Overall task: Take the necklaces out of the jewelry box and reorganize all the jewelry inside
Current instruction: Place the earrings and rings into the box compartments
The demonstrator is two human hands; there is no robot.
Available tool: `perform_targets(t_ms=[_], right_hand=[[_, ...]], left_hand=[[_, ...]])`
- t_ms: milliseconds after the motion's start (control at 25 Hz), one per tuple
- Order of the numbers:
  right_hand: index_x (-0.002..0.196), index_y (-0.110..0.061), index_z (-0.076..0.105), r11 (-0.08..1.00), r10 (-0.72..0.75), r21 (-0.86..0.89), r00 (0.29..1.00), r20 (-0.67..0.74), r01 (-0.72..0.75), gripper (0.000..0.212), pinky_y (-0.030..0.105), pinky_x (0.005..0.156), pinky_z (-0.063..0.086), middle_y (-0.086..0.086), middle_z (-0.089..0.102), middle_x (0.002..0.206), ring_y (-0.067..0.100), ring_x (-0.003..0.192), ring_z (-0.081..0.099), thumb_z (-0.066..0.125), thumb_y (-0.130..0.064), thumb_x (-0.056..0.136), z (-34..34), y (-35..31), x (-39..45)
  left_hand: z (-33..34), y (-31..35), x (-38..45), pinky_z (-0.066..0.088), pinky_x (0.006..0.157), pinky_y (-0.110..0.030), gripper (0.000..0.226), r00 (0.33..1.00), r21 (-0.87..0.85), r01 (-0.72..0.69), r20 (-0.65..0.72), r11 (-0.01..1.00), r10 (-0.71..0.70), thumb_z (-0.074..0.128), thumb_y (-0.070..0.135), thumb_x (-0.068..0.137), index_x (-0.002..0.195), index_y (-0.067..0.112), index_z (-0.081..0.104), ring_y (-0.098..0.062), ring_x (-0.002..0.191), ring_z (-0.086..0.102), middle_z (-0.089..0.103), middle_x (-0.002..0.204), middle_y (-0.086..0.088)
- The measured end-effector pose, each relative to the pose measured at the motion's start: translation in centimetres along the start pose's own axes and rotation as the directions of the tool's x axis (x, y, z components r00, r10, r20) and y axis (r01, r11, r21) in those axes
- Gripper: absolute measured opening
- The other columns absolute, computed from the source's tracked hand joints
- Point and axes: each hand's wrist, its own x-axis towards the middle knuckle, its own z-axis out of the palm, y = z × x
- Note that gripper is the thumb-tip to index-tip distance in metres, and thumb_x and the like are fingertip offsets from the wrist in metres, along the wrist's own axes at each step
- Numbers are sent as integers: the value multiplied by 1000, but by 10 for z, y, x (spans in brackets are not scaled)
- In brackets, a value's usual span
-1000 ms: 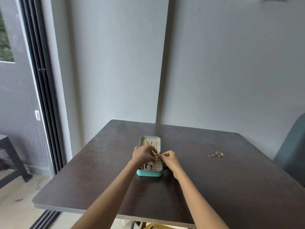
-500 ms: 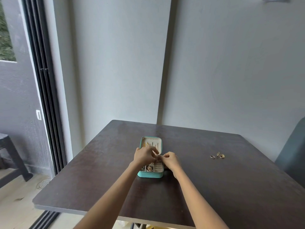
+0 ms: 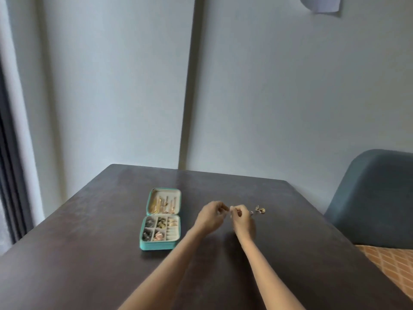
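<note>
A teal jewelry box [image 3: 156, 246] lies open on the dark table [image 3: 89, 253]. Gold necklaces [image 3: 162, 204] hang in its lid, and its lower tray holds several small pieces in compartments. My left hand [image 3: 210, 217] and my right hand [image 3: 242, 220] are raised just right of the box, fingertips nearly meeting. Between them they pinch a small piece of jewelry [image 3: 230, 209], too blurred to identify. A few gold pieces [image 3: 260, 210] lie on the table just beyond my right hand.
A blue-grey chair back [image 3: 375, 198] stands at the table's right side, with an orange patterned seat [image 3: 393, 265] below it. Plain walls rise behind the table. A dark door frame runs down the far left.
Both hands have left the box and moved right toward the loose gold pieces, carrying a small item. The view has turned right, uncovering the box's compartments.
</note>
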Motion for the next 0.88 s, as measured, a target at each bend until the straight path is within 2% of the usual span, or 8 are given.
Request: perform_targets(t_ms=[120,280,360,440,520,600,720,880], right_hand=[[96,-10,62,993,0,-118,994,-107,-13,14,32,69,39,10,69,100,32,97,62,55,-20,90,-34,38,26],[98,-7,60,993,17,-110,987,-159,-35,13,35,74,44,14,68,99,34,97,61,57,-12,87,-44,60,58],[90,-11,61,995,48,-73,976,-212,-65,8,36,70,47,13,70,91,36,85,64,56,-18,88,-43,63,74],[80,-17,58,995,83,-30,969,-234,-92,13,37,59,53,8,69,77,32,59,64,57,-28,87,-43,63,83],[78,-18,60,993,100,-45,969,-225,-113,20,33,50,51,3,67,71,24,44,60,60,-37,86,-44,62,88],[80,-18,65,989,85,-103,973,-215,-109,23,28,48,48,5,69,73,24,44,61,61,-40,83,-40,61,94],[75,-17,69,988,79,-119,979,-186,-102,16,30,48,51,9,69,67,28,46,61,61,-28,82,-36,63,102],[77,-15,70,994,12,111,999,-33,-8,15,24,40,41,1,55,52,15,40,48,58,-18,87,-41,64,95]], left_hand=[[53,17,11,42,90,-26,28,994,-40,19,111,999,-15,50,13,89,114,9,61,-23,107,58,61,115,-8],[86,29,33,41,93,-25,29,993,-147,88,89,985,-76,46,7,87,114,10,57,-20,109,57,59,117,-3],[94,28,44,42,94,-26,31,991,-194,128,72,973,-116,44,7,88,117,9,54,-19,110,56,60,120,-4],[96,25,51,42,95,-26,33,986,-230,168,60,959,-158,45,8,88,120,9,53,-19,111,56,59,119,-5],[99,19,58,43,94,-27,33,979,-291,201,36,935,-199,45,7,88,119,10,55,-20,109,57,59,118,-7],[100,15,62,43,92,-26,33,978,-308,209,39,928,-207,44,4,87,117,9,57,-21,108,57,59,117,-8],[103,10,65,42,87,-22,31,981,-302,192,75,934,-177,43,3,86,111,12,59,-18,100,56,54,107,-3],[102,7,65,43,82,-21,29,982,-347,190,83,918,-172,47,4,88,113,9,61,-16,90,55,57,102,-2]])
